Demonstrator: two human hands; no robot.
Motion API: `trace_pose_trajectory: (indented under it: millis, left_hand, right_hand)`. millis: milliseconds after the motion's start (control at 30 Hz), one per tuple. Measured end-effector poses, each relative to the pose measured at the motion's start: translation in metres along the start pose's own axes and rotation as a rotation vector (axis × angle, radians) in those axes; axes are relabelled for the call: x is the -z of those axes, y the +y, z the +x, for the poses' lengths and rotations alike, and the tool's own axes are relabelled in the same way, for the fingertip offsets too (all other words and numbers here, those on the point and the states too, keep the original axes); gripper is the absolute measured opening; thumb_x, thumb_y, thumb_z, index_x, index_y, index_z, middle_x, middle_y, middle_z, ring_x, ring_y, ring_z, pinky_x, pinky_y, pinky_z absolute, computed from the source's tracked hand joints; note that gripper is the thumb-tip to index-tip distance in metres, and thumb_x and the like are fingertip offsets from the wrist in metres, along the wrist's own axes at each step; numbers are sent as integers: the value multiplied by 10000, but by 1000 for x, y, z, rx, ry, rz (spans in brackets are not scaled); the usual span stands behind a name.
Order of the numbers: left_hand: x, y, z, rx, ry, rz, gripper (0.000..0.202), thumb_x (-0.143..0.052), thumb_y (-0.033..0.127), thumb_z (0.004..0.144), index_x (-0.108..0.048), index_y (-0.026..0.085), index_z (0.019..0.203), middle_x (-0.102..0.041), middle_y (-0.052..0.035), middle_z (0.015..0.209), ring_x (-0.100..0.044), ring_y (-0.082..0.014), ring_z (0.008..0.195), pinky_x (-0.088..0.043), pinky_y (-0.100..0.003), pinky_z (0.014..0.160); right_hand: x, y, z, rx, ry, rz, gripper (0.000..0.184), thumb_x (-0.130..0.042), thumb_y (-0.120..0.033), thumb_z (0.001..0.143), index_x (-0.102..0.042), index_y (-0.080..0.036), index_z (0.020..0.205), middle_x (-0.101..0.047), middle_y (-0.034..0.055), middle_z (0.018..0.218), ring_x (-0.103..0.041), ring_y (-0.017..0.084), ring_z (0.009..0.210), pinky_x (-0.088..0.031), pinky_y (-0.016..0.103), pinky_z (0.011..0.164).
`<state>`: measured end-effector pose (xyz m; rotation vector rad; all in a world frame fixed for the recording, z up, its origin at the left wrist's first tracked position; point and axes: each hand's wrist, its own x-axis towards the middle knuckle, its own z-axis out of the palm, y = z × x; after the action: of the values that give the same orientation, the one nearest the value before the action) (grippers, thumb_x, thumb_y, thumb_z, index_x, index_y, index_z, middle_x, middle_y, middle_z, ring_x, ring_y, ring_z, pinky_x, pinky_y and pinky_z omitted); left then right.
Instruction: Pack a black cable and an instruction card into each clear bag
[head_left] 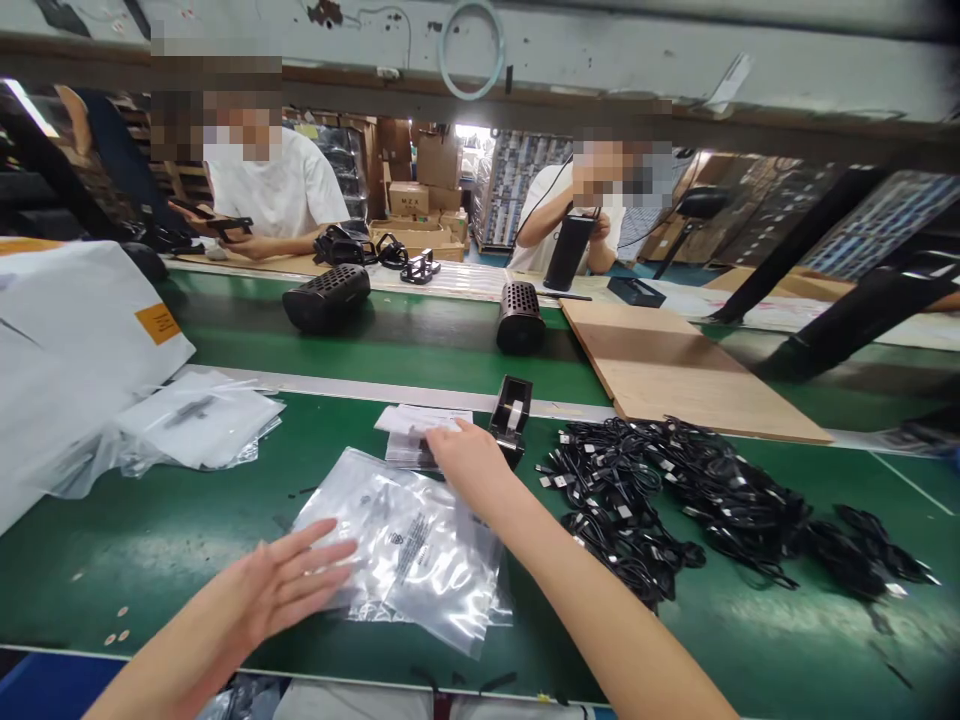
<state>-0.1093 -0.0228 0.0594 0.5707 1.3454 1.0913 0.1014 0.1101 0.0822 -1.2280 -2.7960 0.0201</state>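
Note:
My left hand (pixel 289 585) is open, fingers stretched out, at the left edge of a stack of clear plastic bags (pixel 409 540) with small dark print. At the far side of that stack, my right hand (pixel 469 460) has its fingers bent together on a white folded leaflet (pixel 409 420). More printed paper lies under the leaflet, and my hand partly hides it. A black tape dispenser (pixel 512 415) stands just right of my right hand.
Black USB cables (pixel 637 490) are heaped on the right. More plastic bags (pixel 199 415) and a large white sack (pixel 75 350) lie left. Beyond are two black speakers (pixel 328 298) (pixel 520 318) and a wooden board (pixel 682 370). Two people work opposite, under an overhead beam.

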Motion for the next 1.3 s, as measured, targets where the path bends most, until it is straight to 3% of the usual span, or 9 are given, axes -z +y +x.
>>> trace_pose_trajectory:
  millis: [133, 200, 267, 367, 433, 533, 633, 767, 1300]
  left_hand:
    - [-55, 16, 23, 127, -143, -139, 364, -630, 342, 737, -617, 148, 1045, -673, -99, 1071, -594, -230, 1030, -496, -297, 854]
    - [-70, 11, 28, 114, -199, -90, 358, -647, 280, 739, -597, 174, 1078, -675, -74, 1070, -610, -214, 991, -503, -298, 822]
    - [-78, 2, 29, 113, -292, -11, 368, -637, 321, 749, -593, 179, 1085, -684, -75, 1035, -630, -224, 923, -507, -326, 782]
    - [-86, -12, 28, 83, -363, 167, 390, -568, 448, 770, -602, 180, 1051, -698, -66, 898, -633, -218, 815, -501, -332, 725]
    - [-90, -21, 28, -19, -329, 342, 399, -501, 512, 782, -598, 194, 1003, -664, -25, 745, -607, -187, 705, -485, -303, 666]
    - [-95, -30, 32, -236, -263, 695, 297, -526, 479, 761, -600, 212, 868, -558, 21, 653, -533, -156, 603, -428, -264, 579]
    - [-102, -34, 35, -406, -182, 999, 173, -635, 375, 676, -611, 221, 752, -544, 5, 750, -519, -171, 642, -401, -282, 590]
    - [-112, -36, 39, -460, -136, 1205, 89, -622, 298, 689, -612, 215, 658, -545, -14, 779, -545, -195, 688, -398, -304, 627]
    - [-112, -42, 30, -567, -174, 1259, 334, -354, 317, 872, -589, 197, 668, -525, -21, 757, -554, -167, 657, -426, -279, 589]
  right_hand:
    - [-2, -17, -49, 206, 159, 207, 237, -418, -89, 861, -576, -144, 1030, -647, 76, 1064, -580, 159, 1007, -237, 338, 1064]
    - [-9, -16, -74, 3, 322, 448, 294, -470, -221, 859, -517, -148, 1139, -574, 115, 1183, -517, 206, 1102, -304, 397, 1026]
    - [-18, -8, -95, -347, 386, 760, 381, -516, -306, 823, -486, -163, 1175, -570, 129, 1160, -566, 223, 1005, -460, 383, 855]
    - [-27, 8, -121, -628, 193, 1257, 210, -527, -336, 802, -590, -160, 897, -634, 34, 734, -582, 143, 591, -472, 258, 532]
    - [-30, 17, -136, -705, 141, 1420, 219, -560, -377, 775, -565, -163, 733, -553, -27, 555, -512, 109, 487, -417, 222, 477]
    - [-32, 22, -157, -852, 249, 1432, 269, -604, -433, 729, -539, -174, 693, -531, -38, 531, -483, 106, 487, -393, 216, 480]
    - [-31, 21, -172, -963, 344, 1410, 290, -633, -457, 685, -556, -177, 674, -531, -32, 509, -464, 111, 471, -380, 219, 462]
    - [-28, 12, -180, -1027, 461, 1380, 289, -642, -462, 665, -570, -182, 660, -530, -26, 493, -456, 114, 462, -381, 222, 453]
    - [-47, -22, -185, -1082, 494, 1401, 364, -604, -515, 689, -478, -182, 611, -490, -37, 489, -461, 108, 462, -390, 208, 433]
